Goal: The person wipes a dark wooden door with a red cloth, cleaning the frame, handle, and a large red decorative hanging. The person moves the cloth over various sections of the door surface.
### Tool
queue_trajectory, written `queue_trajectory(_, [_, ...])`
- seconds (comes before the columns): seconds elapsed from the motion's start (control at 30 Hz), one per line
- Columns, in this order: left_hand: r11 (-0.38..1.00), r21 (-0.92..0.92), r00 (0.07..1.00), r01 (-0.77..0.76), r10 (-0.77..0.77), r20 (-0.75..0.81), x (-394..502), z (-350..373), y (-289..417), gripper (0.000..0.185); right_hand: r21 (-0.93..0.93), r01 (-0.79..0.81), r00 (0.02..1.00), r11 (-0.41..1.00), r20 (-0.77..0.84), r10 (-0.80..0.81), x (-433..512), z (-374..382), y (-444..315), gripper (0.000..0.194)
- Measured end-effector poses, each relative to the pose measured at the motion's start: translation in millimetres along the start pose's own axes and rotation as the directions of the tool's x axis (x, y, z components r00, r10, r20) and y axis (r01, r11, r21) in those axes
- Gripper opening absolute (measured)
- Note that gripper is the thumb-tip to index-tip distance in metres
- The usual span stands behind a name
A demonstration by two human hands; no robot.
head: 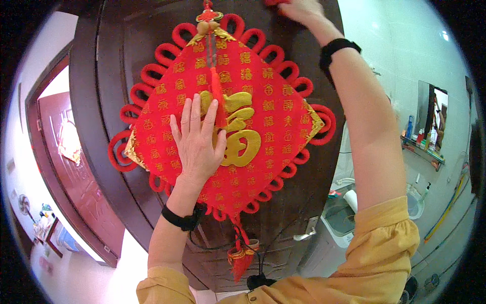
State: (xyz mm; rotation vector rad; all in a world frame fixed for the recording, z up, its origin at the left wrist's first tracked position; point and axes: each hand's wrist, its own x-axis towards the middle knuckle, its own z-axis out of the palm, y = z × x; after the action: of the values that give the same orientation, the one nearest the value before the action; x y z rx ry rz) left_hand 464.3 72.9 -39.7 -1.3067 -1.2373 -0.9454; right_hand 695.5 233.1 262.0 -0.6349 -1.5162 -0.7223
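A red diamond-shaped Chinese knot hanging covers much of a dark brown door. Looped red cord edges it, and gold characters decorate its face. My left hand lies over its middle with fingers apart, beside the large gold character. A thin red tassel hangs down the front and passes behind my fingers. Up at the top edge of the view, my right hand is closed on a red item, perhaps a cloth, mostly cut off. Below the hanging dangles a red tassel.
A metal door handle sits low on the door's right side. Beyond stands a washing machine, with a mirror and a shelf of bottles on the tiled wall. At left is a reddish door. A black cable runs in front of me.
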Motion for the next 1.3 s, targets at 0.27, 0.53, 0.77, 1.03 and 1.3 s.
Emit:
queue_trajectory(0.27, [1.000,-0.017,0.996,0.000,0.001,0.092,-3.6,12.3,33.5,0.071,0.074,0.071,0.976,0.995,0.202,-0.085,2.4,-13.7,-0.3,0.066])
queue_trajectory(0.53, [0.999,0.035,0.988,0.038,-0.043,0.148,-35.1,18.4,50.8,0.074,0.070,0.414,0.906,0.908,0.069,-0.418,-120.4,-8.7,66.7,0.067])
queue_trajectory(0.77, [0.984,0.068,0.961,0.166,-0.176,0.211,-85.6,21.8,57.7,0.078,0.183,0.202,0.979,0.962,-0.010,-0.203,-252.5,-13.0,116.8,0.073])
queue_trajectory(1.03, [0.962,0.128,0.912,0.243,-0.272,0.306,-162.4,32.2,84.4,0.111,0.209,0.025,0.997,0.978,-0.074,-0.010,-323.5,-8.7,151.6,0.076])
queue_trajectory(1.3, [0.940,0.240,0.913,0.244,-0.306,0.271,-178.6,55.8,96.3,0.104,0.268,-0.137,0.985,0.954,0.137,0.104,-473.0,-21.4,91.9,0.078])
